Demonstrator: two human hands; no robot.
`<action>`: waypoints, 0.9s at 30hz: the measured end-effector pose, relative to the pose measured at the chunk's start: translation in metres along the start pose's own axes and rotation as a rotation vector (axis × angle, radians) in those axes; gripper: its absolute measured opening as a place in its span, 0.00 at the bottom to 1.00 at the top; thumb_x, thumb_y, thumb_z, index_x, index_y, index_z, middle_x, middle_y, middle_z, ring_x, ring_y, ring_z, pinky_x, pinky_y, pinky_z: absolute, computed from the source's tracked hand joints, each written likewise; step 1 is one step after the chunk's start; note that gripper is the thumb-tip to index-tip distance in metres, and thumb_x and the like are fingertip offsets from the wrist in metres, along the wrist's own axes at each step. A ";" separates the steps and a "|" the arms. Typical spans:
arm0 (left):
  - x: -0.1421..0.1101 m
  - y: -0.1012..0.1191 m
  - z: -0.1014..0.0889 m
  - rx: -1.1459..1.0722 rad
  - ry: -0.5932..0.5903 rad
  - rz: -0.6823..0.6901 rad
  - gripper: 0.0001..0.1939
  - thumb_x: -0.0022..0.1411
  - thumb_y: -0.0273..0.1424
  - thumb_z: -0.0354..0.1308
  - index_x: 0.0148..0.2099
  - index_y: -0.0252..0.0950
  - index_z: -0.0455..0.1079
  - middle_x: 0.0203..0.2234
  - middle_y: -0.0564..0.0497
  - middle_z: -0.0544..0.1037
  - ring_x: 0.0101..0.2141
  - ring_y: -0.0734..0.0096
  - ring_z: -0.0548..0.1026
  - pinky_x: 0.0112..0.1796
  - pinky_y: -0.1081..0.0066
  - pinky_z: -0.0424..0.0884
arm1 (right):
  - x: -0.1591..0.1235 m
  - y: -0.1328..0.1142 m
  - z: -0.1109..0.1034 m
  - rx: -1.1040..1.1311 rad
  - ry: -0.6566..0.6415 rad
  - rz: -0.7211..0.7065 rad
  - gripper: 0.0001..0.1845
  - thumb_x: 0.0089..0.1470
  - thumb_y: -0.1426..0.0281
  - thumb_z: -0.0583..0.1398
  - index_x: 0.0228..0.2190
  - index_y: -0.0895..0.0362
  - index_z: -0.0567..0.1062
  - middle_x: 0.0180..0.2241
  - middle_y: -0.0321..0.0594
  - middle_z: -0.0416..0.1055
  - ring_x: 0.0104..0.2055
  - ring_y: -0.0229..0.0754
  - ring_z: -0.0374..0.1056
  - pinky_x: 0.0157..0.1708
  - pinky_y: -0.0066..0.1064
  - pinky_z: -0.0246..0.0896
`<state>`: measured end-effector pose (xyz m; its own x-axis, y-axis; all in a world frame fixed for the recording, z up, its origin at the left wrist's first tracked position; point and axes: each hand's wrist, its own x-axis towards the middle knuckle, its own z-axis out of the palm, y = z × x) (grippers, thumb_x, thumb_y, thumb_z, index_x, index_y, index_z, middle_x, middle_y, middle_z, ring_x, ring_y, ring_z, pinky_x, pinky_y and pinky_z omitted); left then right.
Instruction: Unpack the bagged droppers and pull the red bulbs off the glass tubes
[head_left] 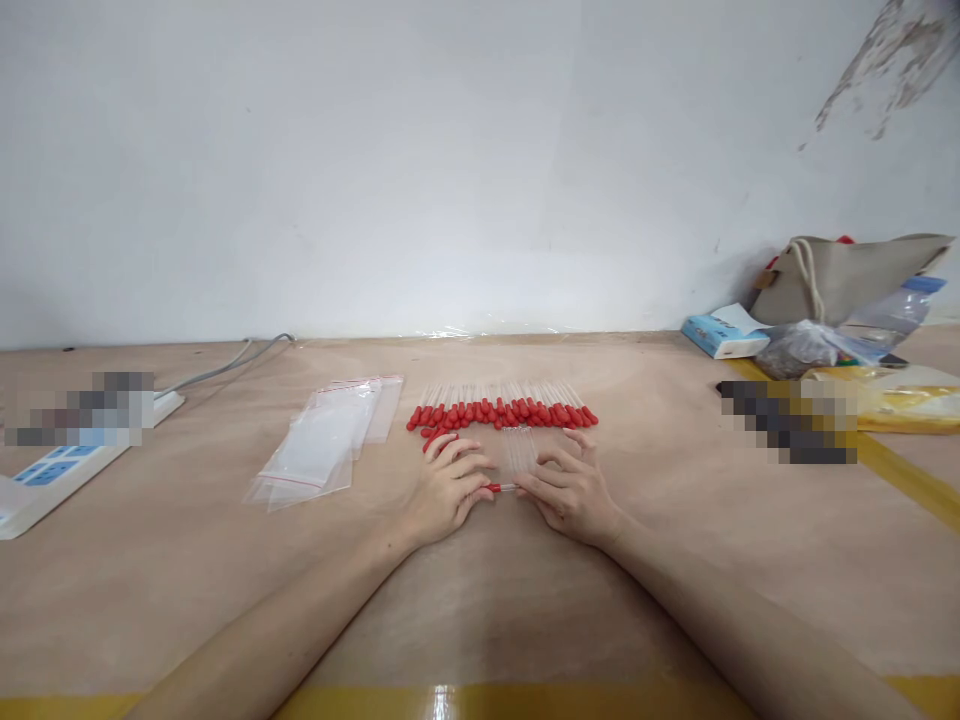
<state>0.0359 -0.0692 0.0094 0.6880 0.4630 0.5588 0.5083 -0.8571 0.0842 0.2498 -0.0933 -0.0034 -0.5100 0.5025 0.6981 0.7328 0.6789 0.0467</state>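
Note:
In the head view, my left hand (442, 495) pinches a red rubber bulb (493, 488) between thumb and fingers. My right hand (576, 490) grips a clear thin tube (508, 488) that meets the bulb end to end, lying level just above the table. How deep the tube sits in the bulb cannot be told. Beyond both hands lies a long row of droppers (517, 410), red bulbs towards me and clear tubes pointing at the wall. Loose clear tubes (517, 448) lie between the hands. A few red bulbs (433, 437) show beside my left fingertips, partly covered by them.
Clear zip bags (319, 450) are fanned out on the left. Farther left is a power strip (71, 470) with a grey cable (225, 368). At the right stand a tissue pack (724, 333), a beige bag (862, 280) and plastic bags (802, 348). The wall (450, 170) closes off the back.

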 end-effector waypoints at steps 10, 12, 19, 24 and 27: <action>-0.031 -0.035 -0.026 0.003 0.138 -0.208 0.07 0.59 0.27 0.49 0.38 0.38 0.68 0.36 0.50 0.72 0.41 0.67 0.67 0.43 0.64 0.63 | -0.014 0.032 -0.008 -0.049 0.131 0.180 0.06 0.50 0.69 0.57 0.30 0.51 0.75 0.21 0.31 0.71 0.31 0.35 0.63 0.50 0.39 0.39; -0.036 -0.040 -0.028 -0.040 0.224 -0.309 0.08 0.59 0.28 0.49 0.39 0.38 0.68 0.35 0.49 0.70 0.38 0.70 0.68 0.40 0.68 0.65 | -0.014 0.033 -0.004 -0.049 0.120 0.218 0.07 0.50 0.68 0.57 0.33 0.50 0.75 0.21 0.31 0.71 0.29 0.35 0.62 0.49 0.37 0.41; -0.034 -0.057 -0.020 -0.052 0.327 -0.722 0.15 0.58 0.31 0.47 0.46 0.36 0.66 0.33 0.48 0.65 0.33 0.70 0.68 0.33 0.71 0.67 | -0.010 0.027 0.003 -0.082 0.104 0.430 0.10 0.50 0.72 0.53 0.35 0.55 0.72 0.24 0.35 0.71 0.29 0.35 0.65 0.45 0.33 0.45; -0.037 -0.064 -0.015 -0.264 0.234 -0.795 0.15 0.54 0.34 0.52 0.44 0.36 0.61 0.28 0.53 0.68 0.28 0.74 0.69 0.29 0.73 0.68 | -0.011 0.028 0.004 -0.108 0.072 0.455 0.07 0.49 0.73 0.52 0.27 0.56 0.70 0.20 0.34 0.69 0.27 0.35 0.64 0.46 0.34 0.43; -0.035 -0.063 -0.013 -0.284 0.227 -0.799 0.12 0.53 0.35 0.53 0.39 0.36 0.60 0.26 0.54 0.68 0.26 0.74 0.69 0.28 0.73 0.67 | -0.010 0.027 0.005 -0.128 0.070 0.441 0.07 0.49 0.73 0.52 0.26 0.56 0.70 0.23 0.36 0.70 0.30 0.36 0.65 0.46 0.34 0.43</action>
<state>-0.0277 -0.0343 -0.0047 0.0461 0.9184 0.3930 0.6253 -0.3334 0.7056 0.2724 -0.0769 -0.0128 -0.1087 0.6881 0.7174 0.9250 0.3343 -0.1805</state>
